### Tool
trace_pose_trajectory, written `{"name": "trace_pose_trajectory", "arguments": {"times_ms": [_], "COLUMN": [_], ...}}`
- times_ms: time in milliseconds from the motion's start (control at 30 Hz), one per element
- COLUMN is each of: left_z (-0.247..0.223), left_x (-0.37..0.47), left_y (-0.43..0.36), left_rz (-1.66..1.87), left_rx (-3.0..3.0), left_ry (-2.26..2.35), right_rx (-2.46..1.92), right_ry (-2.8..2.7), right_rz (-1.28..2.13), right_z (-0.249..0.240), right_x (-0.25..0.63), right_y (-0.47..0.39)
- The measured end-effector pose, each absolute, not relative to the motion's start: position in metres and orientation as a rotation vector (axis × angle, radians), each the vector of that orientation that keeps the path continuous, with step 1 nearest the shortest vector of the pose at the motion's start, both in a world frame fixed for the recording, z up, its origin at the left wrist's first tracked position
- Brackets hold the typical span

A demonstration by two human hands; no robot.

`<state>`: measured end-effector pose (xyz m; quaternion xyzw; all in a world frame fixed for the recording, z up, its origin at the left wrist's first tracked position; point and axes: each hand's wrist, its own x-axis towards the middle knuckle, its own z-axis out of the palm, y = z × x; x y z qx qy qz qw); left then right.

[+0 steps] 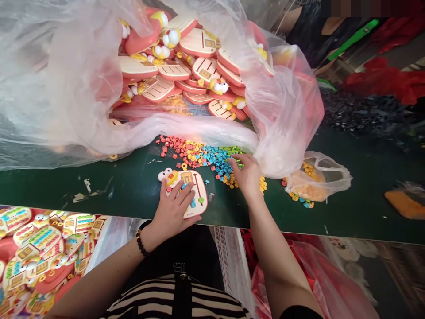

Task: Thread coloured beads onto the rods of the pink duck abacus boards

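Note:
Spread across a cream toy board (202, 188) with a bulging-eyed yellow-beaked head is my left hand (174, 204). Its fingers lie over the face and its thumb runs along the near edge, holding the board against the table. A green bead (201, 200) sits on the right slot; blue pieces show partly under the fingers. My right hand (247, 175) reaches into a pile of small beads, its fingertips bent close together at the blue beads (217, 156) and green beads (229, 149). Whatever is between those fingertips is too small to make out. Red beads (172, 144) lie at the pile's left.
A large clear plastic bag (199, 128) full of boards stands behind the beads. To the right are a small bag (327, 181) of yellow pieces and an orange packet (407, 201). Boards with beads (40, 239) fill the lower left. Another person (308, 31) is at the upper right.

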<state>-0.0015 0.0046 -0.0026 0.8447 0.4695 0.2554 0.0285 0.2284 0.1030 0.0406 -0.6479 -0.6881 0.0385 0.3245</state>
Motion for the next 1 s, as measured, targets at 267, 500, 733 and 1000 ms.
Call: {"name": "trace_pose_trajectory", "arguments": {"times_ms": [267,500,733,1000], "left_z": [-0.001,-0.002,-0.003,-0.004], "left_x": [-0.002,-0.002,-0.002,-0.003], "left_y": [0.006,0.007,0.007,0.006], "left_rz": [0.781,0.767,0.741,0.815], "left_rx": [2.619,2.588,2.599,2.571], "left_ry": [1.419,1.428,1.430,1.417], "right_rx": [-1.760,-1.395,-1.282,-1.685], "right_ry": [-1.820,-2.057,-2.375,-1.858], "right_rz": [0.186,0.310,0.314,0.134], "right_z": [0.020,0.023,0.029,0.039], "right_x": [0.232,0.183,0.172,0.245], "right_y": [0.127,0.094,0.064,0.134]}}
